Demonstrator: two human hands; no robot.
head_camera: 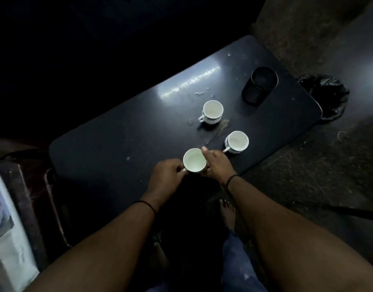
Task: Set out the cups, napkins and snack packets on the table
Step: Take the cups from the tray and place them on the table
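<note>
Dark desk [109,144] w/ rounded corners, running diagonally, surface scuffed & spotted w/ pale specks, glare patch near the middle. On it: white cup [212,112] w/ handle to the left, centre of desk; 2nd cup [237,142] just right & nearer, handle toward the near edge; pale smear [222,126] between them. Black pot [259,85] near the far right end, well apart from the cups. 3rd cup [194,160] at the near edge, can't tell if it rests on the desk.
</note>
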